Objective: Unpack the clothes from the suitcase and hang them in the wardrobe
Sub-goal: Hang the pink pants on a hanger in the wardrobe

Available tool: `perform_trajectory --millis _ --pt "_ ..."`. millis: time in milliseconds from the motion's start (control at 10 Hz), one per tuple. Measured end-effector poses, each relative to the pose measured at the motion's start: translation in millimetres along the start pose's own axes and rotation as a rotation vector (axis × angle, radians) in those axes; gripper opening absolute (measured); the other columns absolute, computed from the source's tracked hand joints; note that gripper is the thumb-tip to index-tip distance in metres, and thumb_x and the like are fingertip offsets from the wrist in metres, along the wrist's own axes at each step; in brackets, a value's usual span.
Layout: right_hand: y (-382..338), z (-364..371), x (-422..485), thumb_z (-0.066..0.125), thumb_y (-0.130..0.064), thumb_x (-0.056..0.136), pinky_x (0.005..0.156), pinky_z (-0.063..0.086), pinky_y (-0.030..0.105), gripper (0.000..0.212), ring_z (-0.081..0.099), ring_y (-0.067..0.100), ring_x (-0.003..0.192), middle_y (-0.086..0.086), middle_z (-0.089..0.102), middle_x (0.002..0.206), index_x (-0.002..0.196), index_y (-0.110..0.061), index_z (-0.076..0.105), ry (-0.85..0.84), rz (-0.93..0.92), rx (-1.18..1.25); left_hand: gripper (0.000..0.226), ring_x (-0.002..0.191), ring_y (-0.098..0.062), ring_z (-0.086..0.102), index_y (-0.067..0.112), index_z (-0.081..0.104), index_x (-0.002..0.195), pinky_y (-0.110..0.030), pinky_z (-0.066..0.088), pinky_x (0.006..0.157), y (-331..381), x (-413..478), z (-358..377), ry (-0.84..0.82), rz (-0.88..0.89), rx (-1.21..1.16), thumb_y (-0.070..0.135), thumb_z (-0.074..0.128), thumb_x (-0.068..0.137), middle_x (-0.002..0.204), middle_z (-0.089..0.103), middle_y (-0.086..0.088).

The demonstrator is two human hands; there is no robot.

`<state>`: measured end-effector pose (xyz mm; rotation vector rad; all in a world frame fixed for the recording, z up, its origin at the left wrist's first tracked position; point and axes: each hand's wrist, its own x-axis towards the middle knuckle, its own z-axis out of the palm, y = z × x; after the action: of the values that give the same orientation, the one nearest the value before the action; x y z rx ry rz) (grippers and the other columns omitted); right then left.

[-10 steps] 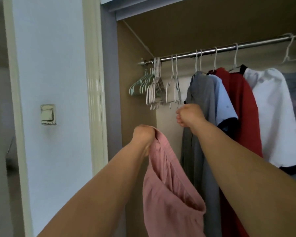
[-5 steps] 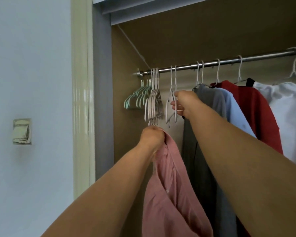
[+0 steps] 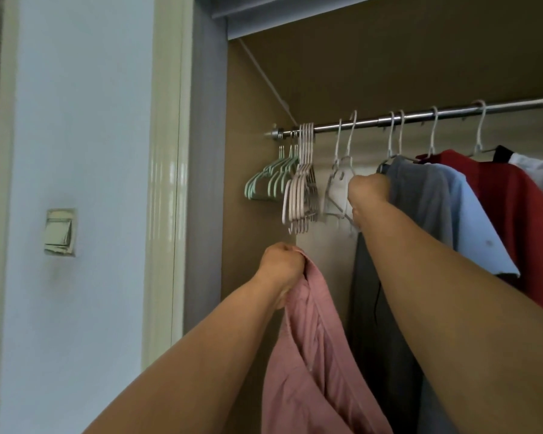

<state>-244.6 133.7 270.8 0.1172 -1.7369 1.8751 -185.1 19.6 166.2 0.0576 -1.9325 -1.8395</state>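
- Head view: the wardrobe rail (image 3: pixel 452 113) already carries hung clothes: grey garment (image 3: pixel 420 195), blue shirt (image 3: pixel 474 220), red garment (image 3: pixel 514 208), white one at the edge.
- The pink garment (image 3: pixel 311 355) is not yet hung; it dangles below my left hand (image 3: pixel 281 261), fist closed on its top edge.
- My right hand (image 3: pixel 369 192) is curled around an empty white hanger (image 3: pixel 339 183) on the rail.
- Suitcase: out of view; remaining items unknown.
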Motion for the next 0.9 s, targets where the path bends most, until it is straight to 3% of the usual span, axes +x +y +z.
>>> perform_trajectory --millis 100,200,300,500,600,800,900 --pt "10.0 -0.7 5.4 0.044 -0.007 0.091 0.072 0.042 0.033 0.021 0.048 0.021 0.069 0.0 0.04 0.066 0.072 -0.014 0.047 0.051 -0.087 -0.068 0.032 0.083 -0.027 0.058 0.011 0.058 0.068 -0.042 0.053 0.083 -4.6 1.4 1.8 -0.017 -0.015 -0.006 -0.007 0.039 0.085 0.076 0.058 -0.015" --pt "18.1 -0.5 -1.7 0.037 -0.01 0.094 0.073 0.044 0.033 0.025 0.055 0.028 0.085 0.011 0.057 0.084 0.073 -0.017 0.05 0.15 -0.196 -0.129 0.032 0.083 -0.029 0.06 0.009 0.06 0.072 -0.043 0.053 0.083 -9.9 -0.5 4.4 -0.066 -0.035 0.014 -0.008 0.037 0.086 0.082 0.06 -0.018" --pt "36.2 -8.0 -19.5 0.037 -0.014 0.096 0.088 0.051 0.041 0.028 0.06 0.031 0.102 0.017 0.063 0.111 0.107 -0.007 0.062 0.183 -0.246 -0.184 0.031 0.089 -0.034 0.064 0.009 0.063 0.072 -0.048 0.054 0.087 -19.1 -1.4 9.5 -0.111 -0.042 0.025 -0.007 0.038 0.084 0.09 0.064 -0.023" --pt "77.7 -24.3 -55.5 0.039 -0.011 0.095 0.085 0.043 0.031 0.034 0.057 0.034 0.112 0.021 0.061 0.121 0.12 0.001 0.059 0.193 -0.24 -0.238 0.023 0.097 -0.035 0.063 0.01 0.067 0.087 -0.048 0.053 0.09 -39.9 -3.0 20.7 -0.134 -0.065 0.054 0.002 0.046 0.084 0.102 0.065 -0.022" --pt "94.4 -35.6 -82.0 0.039 -0.012 0.097 0.097 0.043 0.034 0.038 0.054 0.032 0.118 0.017 0.058 0.129 0.131 -0.005 0.054 0.172 -0.161 -0.242 0.028 0.1 -0.036 0.063 0.003 0.068 0.101 -0.049 0.052 0.092 -52.1 -12.3 22.2 -0.113 -0.077 0.079 0.003 0.046 0.082 0.106 0.065 -0.024" --pt "120.3 -64.9 -136.0 0.04 -0.012 0.095 0.094 0.047 0.037 0.037 0.056 0.035 0.114 0.019 0.061 0.122 0.125 -0.002 0.058 0.124 -0.056 -0.224 0.029 0.101 -0.036 0.063 -0.005 0.066 0.104 -0.048 0.05 0.094 -61.1 -59.4 16.8 -0.051 -0.1 0.096 -0.001 0.043 0.086 0.106 0.065 -0.025" --pt "132.9 -88.2 -165.9 0.04 -0.013 0.094 0.083 0.045 0.032 0.035 0.059 0.028 0.1 0.015 0.064 0.106 0.12 0.0 0.059 0.078 -0.002 -0.209 0.03 0.103 -0.036 0.062 -0.005 0.064 0.107 -0.042 0.051 0.093 -61.3 -102.9 16.3 -0.026 -0.136 0.119 -0.002 0.042 0.088 0.11 0.065 -0.024"
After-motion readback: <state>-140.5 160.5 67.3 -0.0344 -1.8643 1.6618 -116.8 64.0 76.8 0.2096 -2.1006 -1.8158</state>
